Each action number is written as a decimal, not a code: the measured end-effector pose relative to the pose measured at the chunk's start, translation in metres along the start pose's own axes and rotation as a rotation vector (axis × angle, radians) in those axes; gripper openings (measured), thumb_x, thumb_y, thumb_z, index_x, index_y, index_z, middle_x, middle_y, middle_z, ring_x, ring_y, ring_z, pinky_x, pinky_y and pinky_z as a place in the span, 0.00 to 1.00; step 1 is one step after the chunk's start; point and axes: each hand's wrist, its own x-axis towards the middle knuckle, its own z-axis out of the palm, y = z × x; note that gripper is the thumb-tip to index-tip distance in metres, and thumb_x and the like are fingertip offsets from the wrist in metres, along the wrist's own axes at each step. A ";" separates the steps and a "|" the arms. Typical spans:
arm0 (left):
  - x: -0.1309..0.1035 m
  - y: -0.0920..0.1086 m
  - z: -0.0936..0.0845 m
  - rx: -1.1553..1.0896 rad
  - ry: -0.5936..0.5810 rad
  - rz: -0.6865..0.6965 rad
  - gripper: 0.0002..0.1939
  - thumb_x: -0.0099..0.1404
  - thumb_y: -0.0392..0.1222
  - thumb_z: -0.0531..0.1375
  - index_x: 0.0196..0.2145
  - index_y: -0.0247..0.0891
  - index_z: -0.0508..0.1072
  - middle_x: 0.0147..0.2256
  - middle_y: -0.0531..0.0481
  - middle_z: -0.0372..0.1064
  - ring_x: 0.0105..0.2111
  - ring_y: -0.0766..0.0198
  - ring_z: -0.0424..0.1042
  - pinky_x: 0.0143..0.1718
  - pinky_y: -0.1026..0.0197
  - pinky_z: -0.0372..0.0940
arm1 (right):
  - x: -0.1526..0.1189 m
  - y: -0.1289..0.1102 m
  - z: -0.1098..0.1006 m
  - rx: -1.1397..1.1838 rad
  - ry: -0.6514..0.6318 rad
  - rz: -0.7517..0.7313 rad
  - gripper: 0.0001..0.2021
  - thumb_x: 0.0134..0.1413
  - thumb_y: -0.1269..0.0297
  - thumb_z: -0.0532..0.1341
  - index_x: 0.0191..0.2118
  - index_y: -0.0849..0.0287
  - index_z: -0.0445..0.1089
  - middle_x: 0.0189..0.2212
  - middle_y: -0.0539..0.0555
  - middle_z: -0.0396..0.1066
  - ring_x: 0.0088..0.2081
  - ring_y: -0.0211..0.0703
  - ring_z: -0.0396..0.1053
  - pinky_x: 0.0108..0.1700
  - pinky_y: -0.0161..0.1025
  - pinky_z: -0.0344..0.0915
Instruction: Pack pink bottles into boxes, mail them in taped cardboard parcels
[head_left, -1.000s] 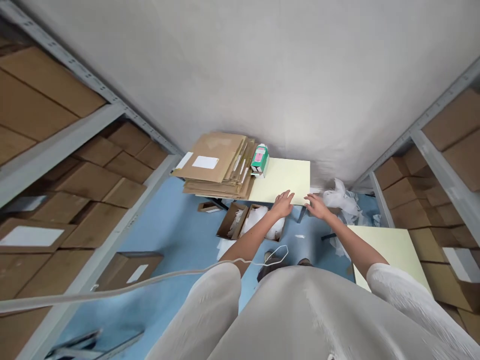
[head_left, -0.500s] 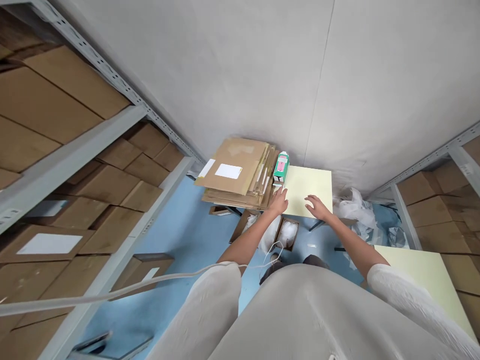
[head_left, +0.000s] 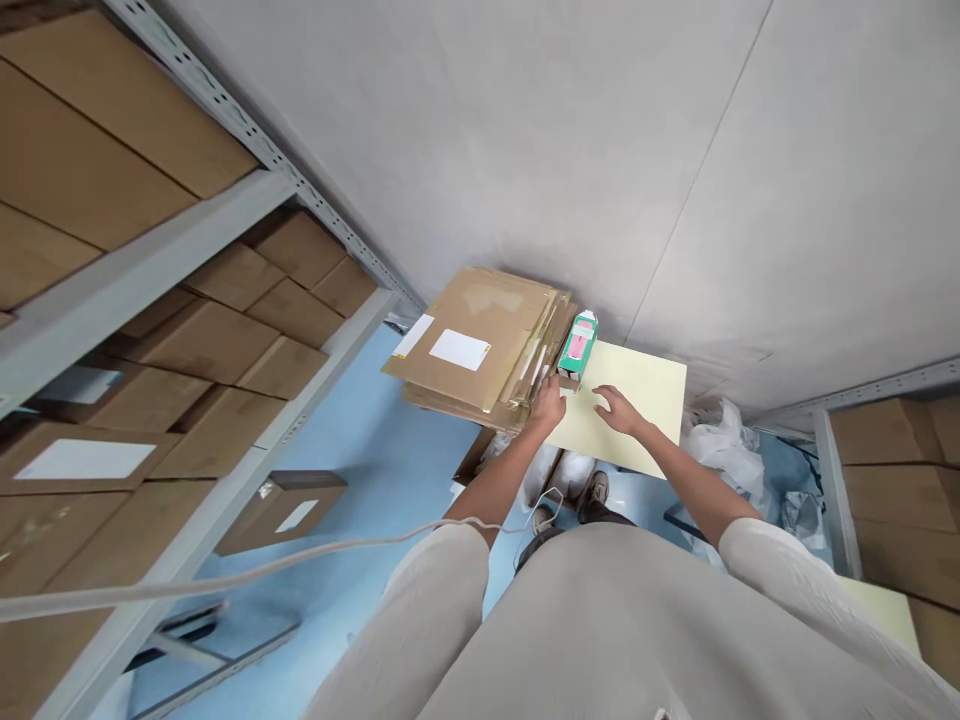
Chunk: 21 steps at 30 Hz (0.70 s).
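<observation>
My left hand [head_left: 549, 403] is at the right edge of a stack of flattened cardboard boxes [head_left: 480, 310], just in front of a small green box with a pink panel [head_left: 578, 347]. Its fingers are stretched out; whether they touch the cardboard I cannot tell. Over the cream tabletop [head_left: 645, 385] hovers my right hand [head_left: 619, 410], fingers apart and bent a little, with nothing in them. The green box lies between the stack and the bare part of the tabletop, near the wall.
Shelves with brown cartons [head_left: 217, 345] stand on the left, and more cartons [head_left: 892, 490] on the right. White plastic bags [head_left: 724, 445] lie beside the table. A white cable [head_left: 300, 553] crosses in front of me. One carton [head_left: 281, 508] sits on the blue floor.
My view has turned and shifted. My left hand has moved nearer the stack's edge, and my right hand has come closer to the green box.
</observation>
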 end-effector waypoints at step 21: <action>0.073 0.005 0.008 -0.243 0.061 -0.066 0.36 0.72 0.36 0.63 0.75 0.45 0.63 0.62 0.38 0.76 0.63 0.45 0.74 0.65 0.45 0.67 | 0.098 0.015 0.012 0.368 -0.065 0.158 0.43 0.63 0.56 0.68 0.80 0.45 0.55 0.75 0.59 0.60 0.69 0.56 0.67 0.71 0.58 0.67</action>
